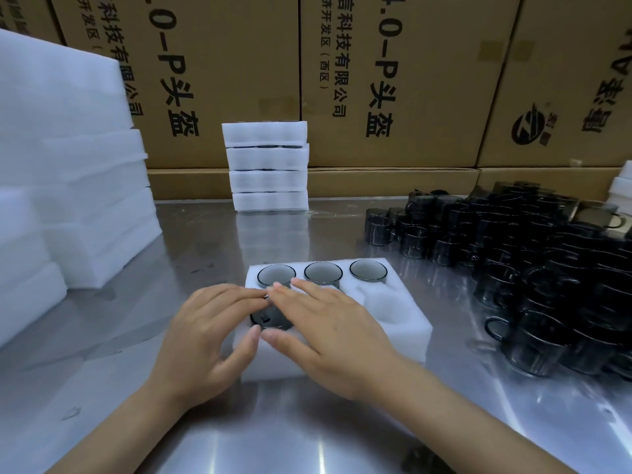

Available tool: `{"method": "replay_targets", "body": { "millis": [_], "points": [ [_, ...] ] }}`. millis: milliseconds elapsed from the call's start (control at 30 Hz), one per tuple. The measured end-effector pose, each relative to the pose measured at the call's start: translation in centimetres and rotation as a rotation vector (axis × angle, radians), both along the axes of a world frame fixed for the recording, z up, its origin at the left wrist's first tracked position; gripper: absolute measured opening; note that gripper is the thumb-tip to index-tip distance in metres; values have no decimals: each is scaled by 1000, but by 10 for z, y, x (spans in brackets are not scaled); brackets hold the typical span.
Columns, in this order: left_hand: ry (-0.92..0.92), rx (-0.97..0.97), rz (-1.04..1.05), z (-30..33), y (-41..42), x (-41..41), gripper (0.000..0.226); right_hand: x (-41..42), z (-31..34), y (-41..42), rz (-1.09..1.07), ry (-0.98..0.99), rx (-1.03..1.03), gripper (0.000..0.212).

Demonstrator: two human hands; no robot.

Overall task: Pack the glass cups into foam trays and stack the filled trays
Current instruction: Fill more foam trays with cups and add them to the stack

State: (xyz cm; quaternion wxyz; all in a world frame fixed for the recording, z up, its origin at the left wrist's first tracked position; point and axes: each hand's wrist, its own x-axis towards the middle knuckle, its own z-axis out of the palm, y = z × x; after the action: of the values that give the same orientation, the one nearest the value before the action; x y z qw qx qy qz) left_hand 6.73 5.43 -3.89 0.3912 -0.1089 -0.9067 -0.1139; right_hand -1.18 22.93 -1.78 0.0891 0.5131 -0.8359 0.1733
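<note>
My left hand (208, 331) and right hand (330, 331) lie with straight fingers over a dark cup (272, 319) in the tray's (403, 333) near-left pocket, seemingly pressing it. Three cups (323, 272) fill the far row; loose cups (547, 265) crowd the right.

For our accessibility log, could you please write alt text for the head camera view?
Both hands, left hand and right hand, press a dark glass cup into the foam tray, whose back row already holds three cups. Loose dark cups crowd the right of the metal table; four filled trays stand stacked behind.
</note>
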Motion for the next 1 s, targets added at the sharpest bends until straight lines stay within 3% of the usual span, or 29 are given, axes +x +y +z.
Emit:
{"method": "replay_targets", "body": {
  "millis": [100,200,267,367,467,700,867,1000],
  "points": [
    [-75,23,1,-1,1,0,40,-12,11,6,-11,-258,-319,47],
    [-133,85,-2,-1,0,1,41,-42,22,23,-239,-260,-412,38],
    [-134,96,-10,-1,0,1,39,-63,26,42,-451,-225,-328,40],
    [-130,117,-12,-1,1,0,37,-79,19,74,-753,-96,-37,43],
    [-119,125,-11,-2,1,-1,36,-76,8,93,-916,-10,233,46],
    [-107,130,-18,-3,1,-2,35,-51,-6,110,-991,114,275,42],
    [-105,137,-16,-2,3,-1,35,-51,-3,105,-891,126,177,33],
    [-112,135,-12,-1,4,0,36,-46,0,108,-964,160,119,34]
  ]
}}
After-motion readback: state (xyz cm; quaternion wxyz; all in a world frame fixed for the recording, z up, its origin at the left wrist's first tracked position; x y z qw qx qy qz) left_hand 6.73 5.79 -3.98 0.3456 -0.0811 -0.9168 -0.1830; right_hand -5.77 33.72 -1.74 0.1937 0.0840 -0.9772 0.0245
